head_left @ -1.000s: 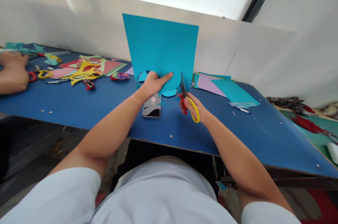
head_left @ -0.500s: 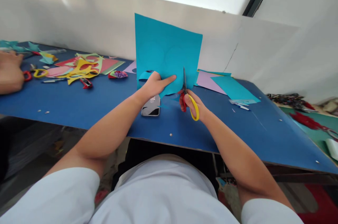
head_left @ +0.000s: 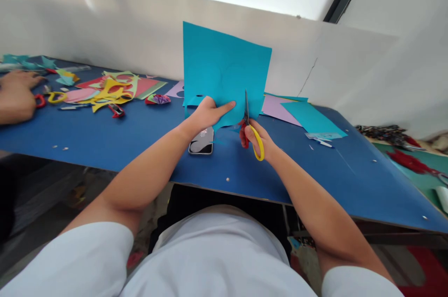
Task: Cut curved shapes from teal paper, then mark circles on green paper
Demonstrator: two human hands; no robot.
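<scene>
A blue sheet of paper (head_left: 227,64) stands upright before me, with faint round outlines on it and a ragged cut lower edge. My left hand (head_left: 210,113) grips it near the bottom, thumb pressed on the near face, the other fingers hidden behind. In my right hand (head_left: 261,137) are scissors (head_left: 257,141) with yellow and red handles, their blades pointing up at the sheet's lower right part. Under the paper a phone (head_left: 202,142) lies on the blue table (head_left: 147,141), partly covered by my left hand and the sheet.
Coloured paper scraps (head_left: 114,91), a small cutter (head_left: 116,110) and other scissors (head_left: 56,97) lie to the left, by another person's hand (head_left: 19,96). Blue and lilac sheets (head_left: 315,117) and a pen (head_left: 324,142) lie right. A wall (head_left: 140,26) stands behind.
The sheet and both hands appear slightly further right, along with the whole view. The scissors stay at the sheet's lower right. The other person's hand at the left has shifted a little.
</scene>
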